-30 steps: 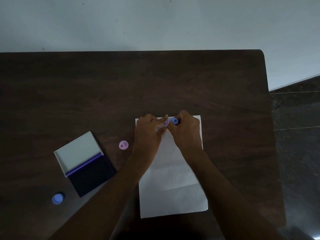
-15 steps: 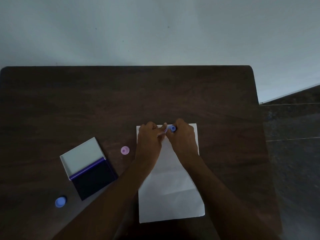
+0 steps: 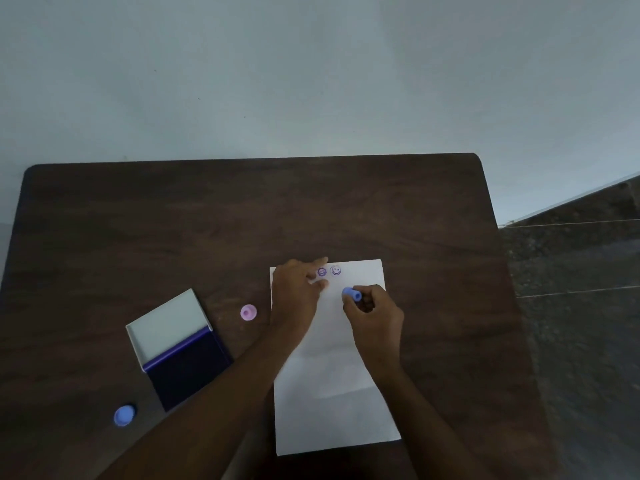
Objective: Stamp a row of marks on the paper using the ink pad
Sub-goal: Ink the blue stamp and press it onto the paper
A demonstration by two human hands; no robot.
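Note:
A white sheet of paper (image 3: 334, 403) lies lengthwise on the dark wooden table (image 3: 242, 216). Near its top edge are two purple stamped faces side by side (image 3: 329, 271). My left hand (image 3: 298, 294) rests flat on the paper's top left corner, fingers apart, with index finger and thumb on either side of the left mark. My right hand (image 3: 375, 315) grips a small blue stamp (image 3: 352, 294), held tilted just below the right mark. The open ink pad (image 3: 188, 374), dark blue with a white lid (image 3: 166, 323), lies to the left of the paper.
A small pink round piece (image 3: 248, 312) sits between the ink pad and the paper. A blue round piece (image 3: 124, 415) lies near the table's front left. The table's right edge drops to a dark floor (image 3: 571, 306). A pale wall stands behind.
My right hand has pulled the blue stamp back from the paper's top edge, uncovering a smiley mark. My left hand's fingers have spread. The camera has tilted upward.

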